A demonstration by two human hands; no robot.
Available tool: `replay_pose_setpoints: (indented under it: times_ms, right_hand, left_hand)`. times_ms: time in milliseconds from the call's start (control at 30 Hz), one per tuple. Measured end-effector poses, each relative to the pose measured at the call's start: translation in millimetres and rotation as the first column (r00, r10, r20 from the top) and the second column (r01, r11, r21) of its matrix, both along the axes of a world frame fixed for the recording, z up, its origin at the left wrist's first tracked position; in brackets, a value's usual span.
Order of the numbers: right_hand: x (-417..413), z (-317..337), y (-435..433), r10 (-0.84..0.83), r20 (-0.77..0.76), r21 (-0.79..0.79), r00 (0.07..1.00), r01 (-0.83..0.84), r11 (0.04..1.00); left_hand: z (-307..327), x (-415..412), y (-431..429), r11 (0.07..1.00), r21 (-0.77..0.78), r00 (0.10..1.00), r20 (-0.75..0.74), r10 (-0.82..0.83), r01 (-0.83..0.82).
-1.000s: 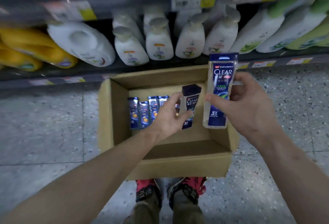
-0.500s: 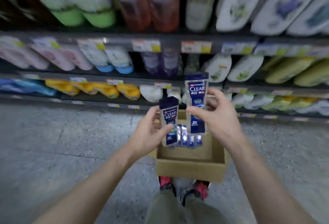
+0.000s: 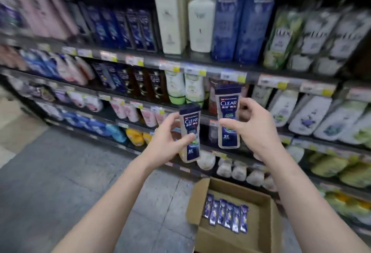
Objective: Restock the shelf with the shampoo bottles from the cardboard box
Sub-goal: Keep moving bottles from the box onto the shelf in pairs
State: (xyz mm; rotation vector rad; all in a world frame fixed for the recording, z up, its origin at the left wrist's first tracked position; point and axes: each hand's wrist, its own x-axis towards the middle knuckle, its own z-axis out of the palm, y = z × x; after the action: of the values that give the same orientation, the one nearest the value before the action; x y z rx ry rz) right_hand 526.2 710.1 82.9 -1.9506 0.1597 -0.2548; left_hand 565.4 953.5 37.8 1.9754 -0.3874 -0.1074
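My left hand (image 3: 167, 142) grips a clear shampoo bottle with a dark blue CLEAR label (image 3: 190, 132), held upright in front of the shelves. My right hand (image 3: 255, 126) holds a second, taller CLEAR shampoo bottle (image 3: 228, 116) a little higher and to the right. Low at the right, the open cardboard box (image 3: 259, 238) sits on the floor with a row of several dark blue bottles (image 3: 225, 215) lying in it. Matching dark blue bottles (image 3: 124, 25) stand on an upper shelf at the left, far above both hands.
Store shelving (image 3: 200, 66) with price tags fills the view, packed with white, green, pink and blue bottles. Brown CLEAR bottles (image 3: 148, 84) stand on the second shelf. Yellow bottles (image 3: 135, 137) lie on a low shelf. Grey speckled floor (image 3: 60, 172) spreads to the left.
Both hands have risen from the box to chest height with one bottle each. My view has swung up from the box to the upper shelves; the box now lies at the lower right.
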Motion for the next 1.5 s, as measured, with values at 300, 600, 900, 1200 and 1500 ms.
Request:
replay_pose_setpoints:
  times_ms: [300,600,900,1200,1500]
  right_hand:
    - [7.8,68.8,88.5,0.156,0.141,0.059,0.978,-0.166,0.984]
    - [44.4,107.3,225.2,0.262,0.172,0.081,0.95,-0.278,0.957]
    - [130.2,123.2,401.6,0.214,0.206,0.068,0.955,-0.232,0.97]
    - [238.6,131.1,529.4,0.16,0.164,0.031,0.973,-0.167,0.985]
    - [389.2,113.8,589.8,0.103,0.174,0.029,0.979,-0.11,0.994]
  left_hand:
    - [86.9,-32.6,105.9,0.994,0.013,0.992,0.076,0.105,-0.106]
    - [138.2,-1.8,230.9,0.984,-0.042,0.975,0.136,0.179,-0.174]
    - [156.1,92.6,408.6,0.993,0.005,0.98,0.158,0.117,-0.12]
    - [167.7,202.8,534.9,0.988,0.024,0.973,0.181,0.145,-0.152]
    - [150.6,346.2,599.3,0.995,0.037,0.983,0.163,0.089,-0.096]
